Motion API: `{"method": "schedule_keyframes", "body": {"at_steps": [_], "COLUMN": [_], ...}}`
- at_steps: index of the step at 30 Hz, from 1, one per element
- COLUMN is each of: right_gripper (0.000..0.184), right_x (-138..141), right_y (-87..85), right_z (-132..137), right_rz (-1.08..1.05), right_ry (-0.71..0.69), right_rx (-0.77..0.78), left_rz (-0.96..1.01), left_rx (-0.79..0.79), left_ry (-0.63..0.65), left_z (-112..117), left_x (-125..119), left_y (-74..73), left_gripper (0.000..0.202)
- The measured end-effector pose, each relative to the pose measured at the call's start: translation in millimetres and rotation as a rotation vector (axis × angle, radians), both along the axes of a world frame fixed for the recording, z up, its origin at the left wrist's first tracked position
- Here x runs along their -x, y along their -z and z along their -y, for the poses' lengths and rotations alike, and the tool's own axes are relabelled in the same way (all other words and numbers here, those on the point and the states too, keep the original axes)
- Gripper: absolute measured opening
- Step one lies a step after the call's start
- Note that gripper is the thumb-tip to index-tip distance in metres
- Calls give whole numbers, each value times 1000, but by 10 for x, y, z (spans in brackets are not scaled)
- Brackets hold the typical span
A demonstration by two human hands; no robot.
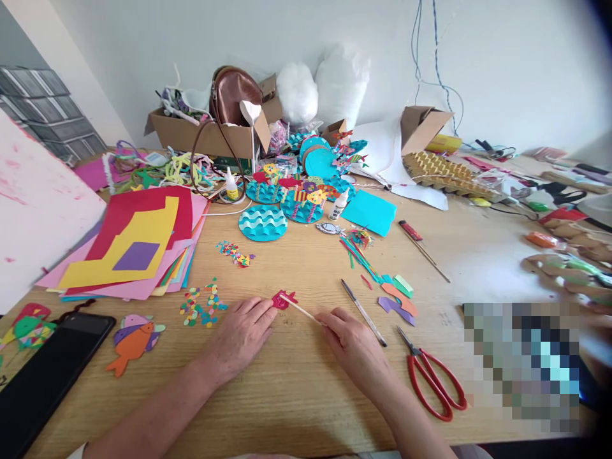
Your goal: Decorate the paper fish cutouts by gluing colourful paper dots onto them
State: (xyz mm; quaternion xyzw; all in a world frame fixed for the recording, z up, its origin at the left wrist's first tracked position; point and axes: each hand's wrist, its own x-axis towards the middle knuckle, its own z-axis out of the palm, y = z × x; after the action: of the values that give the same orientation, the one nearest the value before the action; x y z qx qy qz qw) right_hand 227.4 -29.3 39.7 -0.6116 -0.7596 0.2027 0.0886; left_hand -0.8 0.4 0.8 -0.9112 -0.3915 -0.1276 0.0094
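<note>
My left hand [239, 336] lies on the wooden table [306, 395], its fingertips pressing a small red paper cut-out [283, 299]. A thin wooden stick [300, 308] runs from that cut-out to my right hand [351, 341], whose fingers are closed on the stick's near end. A pen [363, 312] lies just right of my right hand. Red-handled scissors [433, 376] rest further right. Small coloured paper bits [203, 306] are scattered left of my left hand.
A stack of coloured paper sheets [138, 245] lies at the left, an orange paper fish [131, 341] and a black phone [45, 376] nearer me. Blue wave discs [262, 223], glue bottles [338, 205], cardboard boxes [205, 134] and egg trays [444, 172] crowd the back.
</note>
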Motion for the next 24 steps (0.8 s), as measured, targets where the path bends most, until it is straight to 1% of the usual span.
{"method": "schedule_keyframes", "body": {"at_steps": [5,14,18,24], "right_gripper": [31,30,29,30], "right_x": [-76,-8,-50,-92], "right_y": [27,15,43,42], "right_z": [63,17,30,79], "right_rz": [17,6,-2,-4], "right_ry": [15,16,26,29], "right_rx": [-18,-2,-22,-26], "left_rz": [0,25,52,18], "left_rx": [-20,-37,-35,-34], "left_ry": [2,5,-4,1], "left_z": [1,1,4,3], "left_x": [2,-8,-10,-5], "left_y": [12,1,6,-4], "left_gripper": [30,29,25,27]}}
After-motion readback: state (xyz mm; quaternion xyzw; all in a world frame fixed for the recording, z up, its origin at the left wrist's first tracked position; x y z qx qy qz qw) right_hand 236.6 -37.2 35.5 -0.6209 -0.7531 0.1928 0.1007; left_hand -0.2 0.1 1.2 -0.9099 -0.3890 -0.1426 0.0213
